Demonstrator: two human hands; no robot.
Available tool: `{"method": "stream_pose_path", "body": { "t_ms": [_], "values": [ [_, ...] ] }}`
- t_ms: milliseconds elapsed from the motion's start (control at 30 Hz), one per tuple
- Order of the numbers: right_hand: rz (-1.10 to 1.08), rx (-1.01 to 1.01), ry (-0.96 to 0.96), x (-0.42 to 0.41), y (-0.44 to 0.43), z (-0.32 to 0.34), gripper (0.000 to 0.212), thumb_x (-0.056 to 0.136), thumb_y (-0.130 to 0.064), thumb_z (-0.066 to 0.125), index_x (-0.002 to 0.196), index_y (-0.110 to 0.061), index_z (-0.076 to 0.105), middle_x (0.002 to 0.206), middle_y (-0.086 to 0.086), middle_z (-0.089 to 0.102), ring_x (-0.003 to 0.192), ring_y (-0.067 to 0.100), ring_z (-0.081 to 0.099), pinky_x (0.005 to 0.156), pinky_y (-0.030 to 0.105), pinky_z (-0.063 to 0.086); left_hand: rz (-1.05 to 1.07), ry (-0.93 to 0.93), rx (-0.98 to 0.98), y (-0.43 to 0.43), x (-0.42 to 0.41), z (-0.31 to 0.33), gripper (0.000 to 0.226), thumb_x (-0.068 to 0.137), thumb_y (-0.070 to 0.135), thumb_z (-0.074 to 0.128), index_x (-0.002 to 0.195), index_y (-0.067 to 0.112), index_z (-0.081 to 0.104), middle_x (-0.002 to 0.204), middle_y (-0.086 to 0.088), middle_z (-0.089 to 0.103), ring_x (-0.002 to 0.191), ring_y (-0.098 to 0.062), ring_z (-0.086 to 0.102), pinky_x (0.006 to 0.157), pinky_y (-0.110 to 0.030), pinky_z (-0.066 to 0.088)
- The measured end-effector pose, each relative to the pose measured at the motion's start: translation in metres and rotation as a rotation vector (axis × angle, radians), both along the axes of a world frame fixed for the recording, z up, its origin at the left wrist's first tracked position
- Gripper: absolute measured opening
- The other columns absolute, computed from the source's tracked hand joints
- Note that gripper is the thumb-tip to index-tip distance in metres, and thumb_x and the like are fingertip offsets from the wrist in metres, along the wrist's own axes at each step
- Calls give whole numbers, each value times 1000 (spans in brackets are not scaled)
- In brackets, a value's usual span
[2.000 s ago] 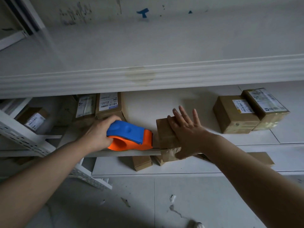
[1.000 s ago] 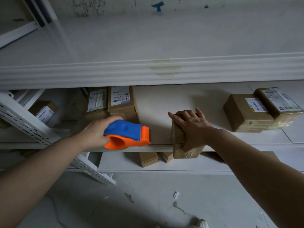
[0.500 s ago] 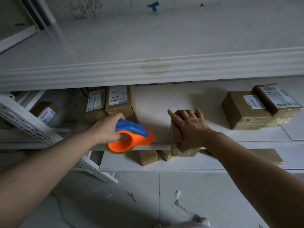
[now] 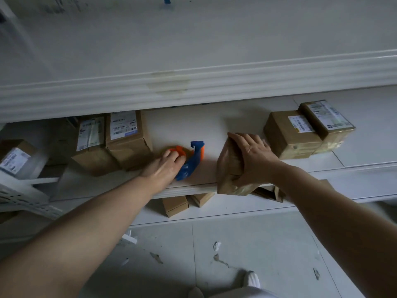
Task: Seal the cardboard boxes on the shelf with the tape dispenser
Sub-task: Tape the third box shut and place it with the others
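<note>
A blue and orange tape dispenser [image 4: 194, 160] lies tipped over on the white middle shelf [image 4: 189, 189]. My left hand [image 4: 163, 168] lies on it, with its fingertips curled over the orange part and the blue handle sticking out to the right of the palm. To the right, my right hand [image 4: 255, 160] grips a small brown cardboard box [image 4: 229, 168] from above. That box stands at the shelf's front edge and overhangs it slightly.
Two labelled boxes [image 4: 126, 143] stand left of the dispenser, and two more [image 4: 290, 134] stand at the right of the shelf. Smaller boxes [image 4: 175, 205] lie on the lower shelf. The upper shelf's thick front edge [image 4: 193, 87] overhangs the work area. Below is a tiled floor.
My left hand has moved the dispenser deeper onto the shelf, and it now lies on its side. My right hand has stayed on the small box, which has tilted a little at the edge.
</note>
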State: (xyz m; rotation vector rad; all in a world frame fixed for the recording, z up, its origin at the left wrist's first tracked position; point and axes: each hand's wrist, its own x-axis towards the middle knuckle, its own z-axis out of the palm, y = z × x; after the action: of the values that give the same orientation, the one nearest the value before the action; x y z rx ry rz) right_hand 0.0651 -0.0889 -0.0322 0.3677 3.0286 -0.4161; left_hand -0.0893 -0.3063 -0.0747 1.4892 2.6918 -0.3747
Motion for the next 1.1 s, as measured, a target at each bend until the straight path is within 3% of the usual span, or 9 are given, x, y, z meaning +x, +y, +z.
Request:
{"method": "stream_pose_path", "body": {
  "t_ms": [133,233,400,467,533,633,733,833,1100],
  "values": [
    [-10,-227,119,4,4,-3,128,51,-45,88,150,-28,7,143,-1,26,134,23,23,111,56,28,69,-92,-75,-3,-6,-9,68,90,6,57,148,17,23,139,-9,38,126,-29,42,97,-40,46],
    [20,-345,145,1,2,-4,131,49,-41,92,149,-28,7,146,-3,20,137,22,20,109,55,32,105,-228,-16,-5,-2,1,58,91,12,58,143,21,34,138,-7,39,120,-27,48,96,-40,46],
    [99,-358,102,-3,-5,-5,132,51,-36,93,149,-28,5,153,-1,11,144,22,9,115,49,26,284,-539,620,17,16,51,33,88,17,66,121,17,62,116,3,61,104,-11,57,95,-28,48],
    [92,-360,112,-3,-5,-7,132,51,-35,93,150,-28,6,154,1,9,145,23,6,115,49,24,357,-701,763,30,26,61,27,91,16,62,118,15,64,110,2,65,95,-7,59,85,-19,48],
    [89,-350,128,-3,-3,-8,132,50,-37,93,150,-26,7,152,0,14,142,23,13,114,44,27,366,-748,826,42,37,63,25,94,17,59,118,12,62,107,3,64,94,-8,58,81,-16,46],
    [74,-340,137,-7,-1,-10,134,49,-39,92,151,-25,6,148,0,20,137,22,20,111,44,31,355,-775,828,54,48,56,21,94,20,59,113,13,61,101,5,60,90,-7,56,80,-17,45],
    [86,-357,121,-11,0,-11,135,48,-41,91,150,-28,5,149,-2,18,139,22,17,112,51,29,379,-812,762,60,48,55,17,97,16,52,111,19,59,114,-1,56,103,-14,55,89,-26,46],
    [99,-361,119,-9,2,-13,134,49,-42,91,151,-27,5,151,-2,16,141,22,14,113,52,28,378,-857,627,64,45,61,21,100,10,44,111,21,58,119,-4,50,106,-19,50,88,-28,41],
    [143,-352,132,-8,3,-11,133,51,-39,91,151,-25,5,151,-2,18,142,21,12,114,47,28,271,-897,373,64,29,73,5,95,20,57,100,19,59,113,-2,50,105,-18,50,92,-30,43]
  ]
}}
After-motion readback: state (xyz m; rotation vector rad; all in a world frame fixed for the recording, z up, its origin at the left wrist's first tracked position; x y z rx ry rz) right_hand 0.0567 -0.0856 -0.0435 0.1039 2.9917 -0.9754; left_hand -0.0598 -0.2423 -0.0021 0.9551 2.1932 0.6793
